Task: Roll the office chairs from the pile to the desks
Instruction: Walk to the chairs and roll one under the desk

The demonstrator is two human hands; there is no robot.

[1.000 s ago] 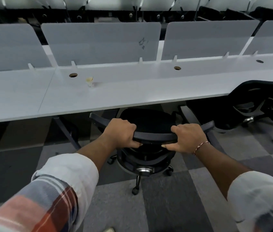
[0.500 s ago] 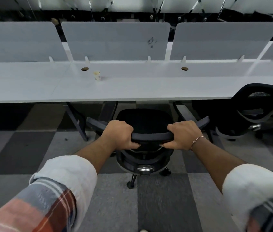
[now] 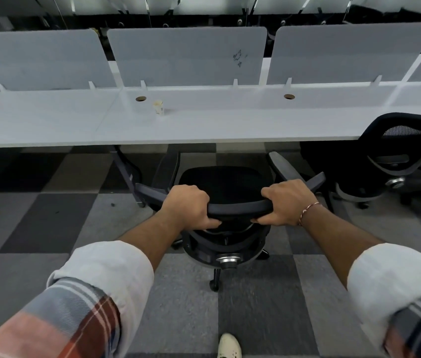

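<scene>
A black office chair (image 3: 226, 183) on castors stands in front of me, facing the long white desk (image 3: 204, 125). Its seat front sits close to the desk's near edge and its armrests reach toward it. My left hand (image 3: 186, 206) grips the top rail of the chair's backrest on the left side. My right hand (image 3: 285, 202), with a thin bracelet at the wrist, grips the same rail on the right side. Both hands have their fingers curled over the rail, thumbs under it.
A second black mesh chair (image 3: 395, 156) stands at the desk to the right. A small paper cup (image 3: 158, 107) stands on the desk near a cable hole. Grey divider panels (image 3: 186, 55) line the desk's far edge. A desk leg (image 3: 126, 171) slants down left of the chair. Checkered carpet covers the floor.
The desk has shifted farther from me in view and the chair with it. Both hands keep the same grip on the backrest rail. A white shoe now shows at the bottom.
</scene>
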